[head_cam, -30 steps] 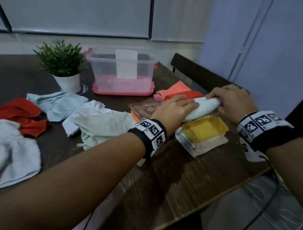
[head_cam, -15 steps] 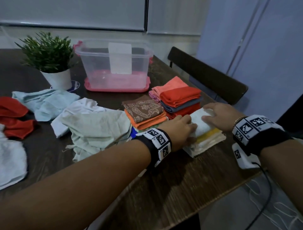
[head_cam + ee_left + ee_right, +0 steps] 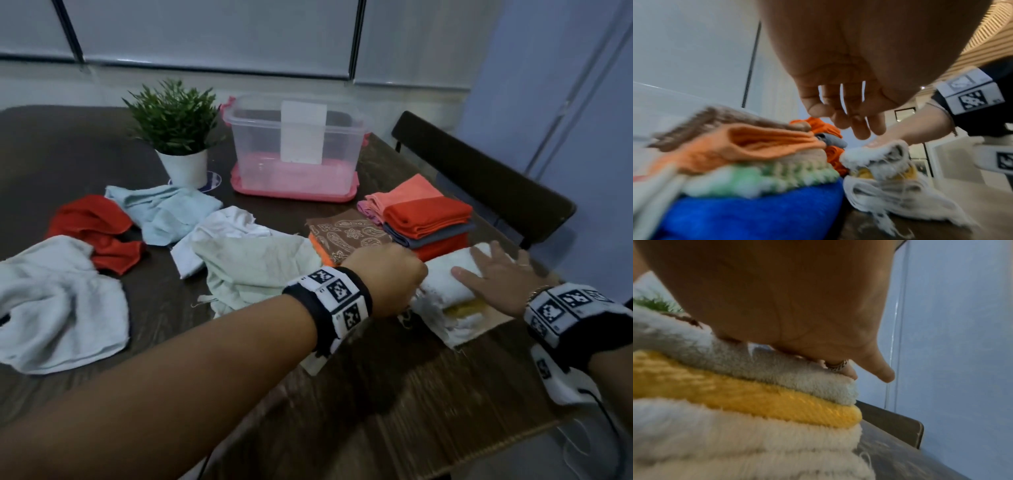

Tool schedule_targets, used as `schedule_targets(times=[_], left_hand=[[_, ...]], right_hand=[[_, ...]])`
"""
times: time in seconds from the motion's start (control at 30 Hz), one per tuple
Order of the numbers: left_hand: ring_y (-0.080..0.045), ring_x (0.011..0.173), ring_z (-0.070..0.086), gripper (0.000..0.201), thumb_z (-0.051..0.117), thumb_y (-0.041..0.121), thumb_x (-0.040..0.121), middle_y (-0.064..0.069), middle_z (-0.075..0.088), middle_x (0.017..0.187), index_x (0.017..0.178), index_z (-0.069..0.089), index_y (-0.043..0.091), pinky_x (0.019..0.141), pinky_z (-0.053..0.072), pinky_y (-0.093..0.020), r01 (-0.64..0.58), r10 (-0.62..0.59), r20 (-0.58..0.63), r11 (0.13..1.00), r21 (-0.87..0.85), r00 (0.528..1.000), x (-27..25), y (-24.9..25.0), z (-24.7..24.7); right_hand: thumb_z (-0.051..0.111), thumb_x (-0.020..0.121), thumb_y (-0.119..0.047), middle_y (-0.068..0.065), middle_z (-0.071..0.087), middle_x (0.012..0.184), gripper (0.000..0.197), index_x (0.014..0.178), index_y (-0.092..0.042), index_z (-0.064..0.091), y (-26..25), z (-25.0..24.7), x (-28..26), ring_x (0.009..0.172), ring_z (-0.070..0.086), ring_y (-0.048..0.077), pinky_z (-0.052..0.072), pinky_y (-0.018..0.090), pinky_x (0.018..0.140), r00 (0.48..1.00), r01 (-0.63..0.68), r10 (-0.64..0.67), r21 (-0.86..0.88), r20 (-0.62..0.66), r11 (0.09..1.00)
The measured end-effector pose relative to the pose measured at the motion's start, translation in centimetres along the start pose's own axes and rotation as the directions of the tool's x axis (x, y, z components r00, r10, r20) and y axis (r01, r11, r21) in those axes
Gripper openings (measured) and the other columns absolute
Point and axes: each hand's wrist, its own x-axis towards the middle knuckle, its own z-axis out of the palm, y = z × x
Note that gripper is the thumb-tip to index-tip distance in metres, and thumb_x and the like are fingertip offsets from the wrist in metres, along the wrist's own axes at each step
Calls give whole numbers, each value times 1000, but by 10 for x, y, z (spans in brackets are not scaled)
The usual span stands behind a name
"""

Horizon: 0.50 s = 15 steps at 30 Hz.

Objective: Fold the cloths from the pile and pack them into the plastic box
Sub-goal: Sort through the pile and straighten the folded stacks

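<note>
The right hand (image 3: 496, 274) lay flat with spread fingers on the folded white cloth (image 3: 448, 277) topping the near pile, while only the left wrist view showed the left hand (image 3: 846, 104) loosely curled, holding nothing.

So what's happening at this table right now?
A person is folding cloths. The right hand presses flat on a folded white towel atop a stack holding a yellow cloth. The left hand hovers at the towel's near end, fingers loosely curled, holding nothing. Two more folded stacks sit beside it; unfolded cloths remain. No cloth shows in the plastic box.
</note>
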Motion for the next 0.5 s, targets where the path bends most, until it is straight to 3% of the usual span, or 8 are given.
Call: schedule_targets(times=[0.1,0.17,0.23,0.3,0.37,0.43,0.5], left_hand=[[-29,92,60,13,53,22,92,-5,64,104,97,64,19,66,44,-37,198,-203,-94,978,-64,975,-25,-39,-18],[-27,93,61,12,52,17,89,-3,65,103,92,62,24,70,48,-37,332,-347,-122,935,-127,930,-48,-76,-21],[-26,95,61,21,51,7,85,-2,67,101,89,61,25,75,50,-38,452,-474,-169,879,-154,864,-70,-115,-17],[-30,101,58,31,48,-2,82,-7,64,106,100,60,20,78,49,-40,584,-602,-183,799,-145,777,-94,-156,-10],[-33,113,52,37,52,1,85,-11,57,122,119,53,16,89,48,-45,730,-733,-70,681,-63,677,-118,-193,-7],[-35,122,49,45,59,16,89,-14,52,132,132,45,13,97,45,-45,800,-801,122,595,73,585,-135,-217,-2],[-33,121,54,42,56,23,94,-15,56,132,132,48,9,98,45,-39,802,-798,250,587,116,548,-145,-227,7]], right_hand=[[11,83,-84,-2,0,166,86,155,-36,13,-2,-13,-3,150,2,35,11,62,117,984,19,-12,38,-175,999],[18,89,-78,1,20,162,77,149,-33,31,-15,-27,-16,145,19,35,23,56,115,942,89,-67,54,-329,995],[38,95,-58,5,42,147,55,138,-26,49,-39,-39,-35,132,36,34,35,50,108,876,210,-124,137,-465,968],[48,96,-45,3,57,127,35,123,-25,59,-67,-47,-52,118,49,25,43,44,98,811,353,-238,122,-535,928],[52,96,-41,-5,64,109,22,110,-29,62,-98,-50,-69,100,57,15,49,39,87,785,481,-368,117,-499,869],[54,95,-41,-10,66,97,14,103,-32,64,-127,-49,-82,89,59,10,52,36,81,783,561,-463,151,-415,814],[55,94,-40,-12,68,92,14,99,-31,66,-152,-43,-87,88,61,9,52,37,81,758,621,-534,161,-374,768]])
